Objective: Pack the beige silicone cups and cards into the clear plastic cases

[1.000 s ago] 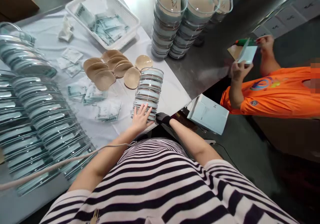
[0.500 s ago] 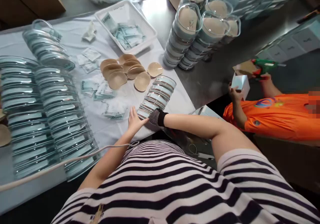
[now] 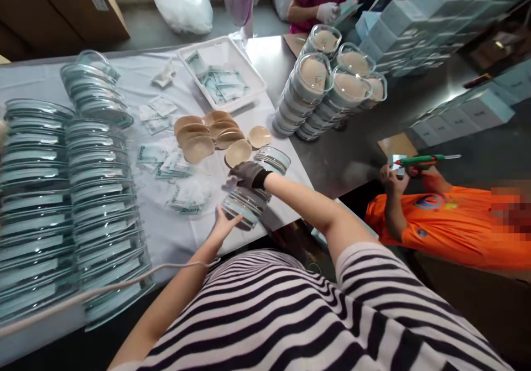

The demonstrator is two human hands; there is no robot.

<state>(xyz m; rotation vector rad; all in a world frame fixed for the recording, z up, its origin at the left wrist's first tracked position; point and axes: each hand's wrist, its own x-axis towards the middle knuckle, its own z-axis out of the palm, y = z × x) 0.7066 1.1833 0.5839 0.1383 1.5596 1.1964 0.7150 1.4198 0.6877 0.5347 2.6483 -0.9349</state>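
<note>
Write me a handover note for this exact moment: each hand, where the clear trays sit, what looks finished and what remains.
Left hand, bare, supports the low end of a tilted short stack of clear plastic trays at the white-covered table's near edge.
Right hand, in a dark glove, rests on that stack's top.
Done: filled clear tray stacks stand on the steel surface.
Left: loose beige pads, sachets in the white basket, empty tray rows.

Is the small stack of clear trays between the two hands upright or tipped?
Tipped. The stack of clear trays leans toward the near table edge, with the gloved right hand on top and the bare left hand at its lower end.
</note>
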